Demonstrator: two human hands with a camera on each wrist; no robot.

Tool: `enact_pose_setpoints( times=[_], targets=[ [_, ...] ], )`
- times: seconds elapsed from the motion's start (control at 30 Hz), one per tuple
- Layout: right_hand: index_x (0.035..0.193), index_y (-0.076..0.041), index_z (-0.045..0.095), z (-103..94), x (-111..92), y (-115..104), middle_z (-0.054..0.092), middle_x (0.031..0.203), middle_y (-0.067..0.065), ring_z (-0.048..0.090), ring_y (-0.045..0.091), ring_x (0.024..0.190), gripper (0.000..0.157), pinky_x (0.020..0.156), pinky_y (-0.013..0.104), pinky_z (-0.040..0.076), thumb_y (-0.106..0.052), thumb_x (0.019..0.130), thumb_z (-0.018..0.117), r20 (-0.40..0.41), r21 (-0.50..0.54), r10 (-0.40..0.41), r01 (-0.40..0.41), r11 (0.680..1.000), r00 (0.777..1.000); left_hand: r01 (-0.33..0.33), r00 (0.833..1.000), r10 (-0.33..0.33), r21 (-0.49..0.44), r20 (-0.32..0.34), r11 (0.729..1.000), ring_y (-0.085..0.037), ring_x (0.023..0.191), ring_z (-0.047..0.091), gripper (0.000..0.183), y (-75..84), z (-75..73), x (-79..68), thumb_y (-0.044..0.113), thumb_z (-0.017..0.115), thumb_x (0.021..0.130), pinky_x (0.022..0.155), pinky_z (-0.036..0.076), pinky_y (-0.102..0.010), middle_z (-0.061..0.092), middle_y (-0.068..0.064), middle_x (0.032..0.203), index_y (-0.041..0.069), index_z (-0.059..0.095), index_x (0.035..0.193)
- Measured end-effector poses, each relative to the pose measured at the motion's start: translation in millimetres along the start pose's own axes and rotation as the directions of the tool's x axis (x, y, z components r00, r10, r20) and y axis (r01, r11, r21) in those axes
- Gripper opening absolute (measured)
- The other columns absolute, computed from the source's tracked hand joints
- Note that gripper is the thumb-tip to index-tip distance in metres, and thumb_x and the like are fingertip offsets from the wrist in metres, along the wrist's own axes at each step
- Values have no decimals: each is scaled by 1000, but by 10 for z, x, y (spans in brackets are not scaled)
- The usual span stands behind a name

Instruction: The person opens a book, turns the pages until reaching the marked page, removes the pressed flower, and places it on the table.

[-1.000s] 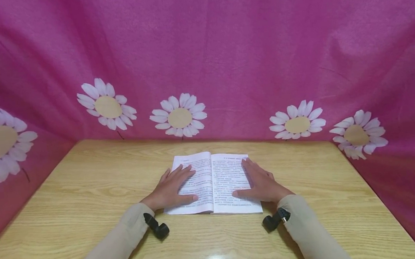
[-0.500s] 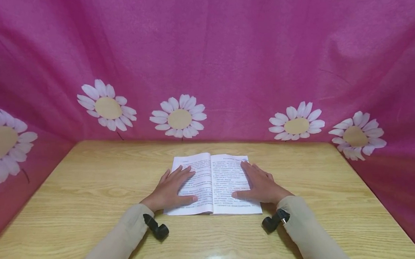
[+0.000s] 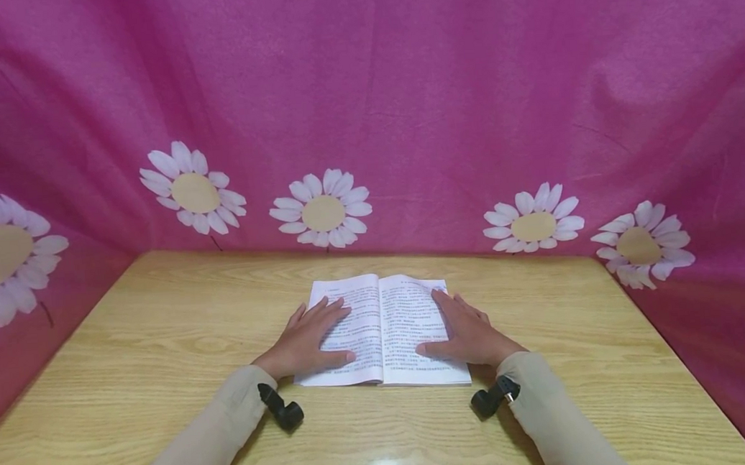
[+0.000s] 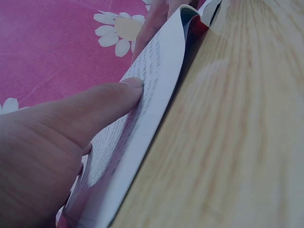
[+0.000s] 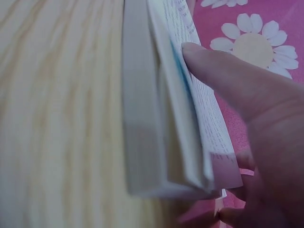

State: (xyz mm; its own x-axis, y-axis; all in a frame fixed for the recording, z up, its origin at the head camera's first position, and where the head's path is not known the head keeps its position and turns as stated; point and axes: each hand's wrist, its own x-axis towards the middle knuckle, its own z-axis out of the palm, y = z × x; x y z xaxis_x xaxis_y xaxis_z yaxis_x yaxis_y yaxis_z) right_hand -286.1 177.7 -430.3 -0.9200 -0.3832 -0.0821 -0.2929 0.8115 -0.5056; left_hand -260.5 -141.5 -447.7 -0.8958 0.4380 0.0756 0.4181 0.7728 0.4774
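An open book [image 3: 412, 330] with printed text lies flat on the wooden table, its spine running away from the person. My left hand [image 3: 305, 342] rests on the left page, fingers spread and thumb pointing inward. On the right page lies my right hand [image 3: 473, 330], with straight fingers and the thumb stretched toward the middle. In the left wrist view, the left thumb [image 4: 111, 102] touches the page near its lower edge. The right wrist view shows the right thumb [image 5: 228, 73] on the page, with the thicker stack of pages [image 5: 147, 109] beneath it.
A light wooden table [image 3: 158, 327] surrounds the book on all sides. Behind it and at both sides hangs a pink cloth [image 3: 402, 101] with large white daisies [image 3: 323, 211]. Black wrist cameras [image 3: 288, 415] are strapped over the beige sleeves [image 3: 199, 443].
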Motion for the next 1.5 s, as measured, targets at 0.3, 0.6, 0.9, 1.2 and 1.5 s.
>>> enact_pose_setpoints(
  times=[0.3, 0.6, 0.9, 1.2, 1.5],
  targets=[
    [155, -17, 17, -24, -12, -36, 20, 160, 6, 6, 37, 147, 115, 113, 64, 10, -65, 68, 74, 4, 23, 5, -5, 1000, 1000, 2, 1000, -2, 9, 5, 1000, -24, 148, 8, 86, -18, 13, 6, 63, 64, 81, 117, -4, -49, 22, 0, 160, 21, 35, 150],
    [155, -16, 19, -56, -30, -44, 24, 159, 8, 11, 36, 146, 106, 113, 63, 6, -66, 75, 67, 4, 14, -35, 35, 999, 999, 10, 1000, -10, 17, 15, 1000, -24, 148, 8, 85, 15, 0, 12, 62, 64, 81, 117, -3, -51, 22, 0, 160, 21, 35, 150],
    [156, -18, 17, -92, -45, -91, 23, 159, 3, 15, 31, 146, 101, 113, 64, -1, -71, 80, 57, 15, 50, -43, 43, 998, 999, -1, 1000, 1, 11, 14, 1000, -26, 148, 9, 85, 15, -15, 5, 62, 65, 81, 117, -3, -52, 24, -2, 159, 19, 37, 149],
    [156, -21, 14, -140, -65, -123, 19, 160, 0, 11, 29, 147, 87, 114, 58, -10, -73, 89, 35, 62, 151, -20, 11, 988, 998, 9, 1000, -9, 6, 14, 1000, -26, 148, 8, 85, 35, -37, -1, 62, 65, 81, 117, -3, -52, 24, -2, 159, 20, 37, 149],
    [154, -40, 11, -168, -99, -160, 8, 161, -11, -7, 18, 147, 74, 111, 52, -21, -73, 91, 29, 170, 384, 82, -143, 912, 982, -3, 1000, 3, 4, 7, 1000, -27, 148, 9, 85, 21, -22, 1, 60, 66, 81, 117, -2, -52, 25, -3, 159, 18, 38, 149]
  ],
)
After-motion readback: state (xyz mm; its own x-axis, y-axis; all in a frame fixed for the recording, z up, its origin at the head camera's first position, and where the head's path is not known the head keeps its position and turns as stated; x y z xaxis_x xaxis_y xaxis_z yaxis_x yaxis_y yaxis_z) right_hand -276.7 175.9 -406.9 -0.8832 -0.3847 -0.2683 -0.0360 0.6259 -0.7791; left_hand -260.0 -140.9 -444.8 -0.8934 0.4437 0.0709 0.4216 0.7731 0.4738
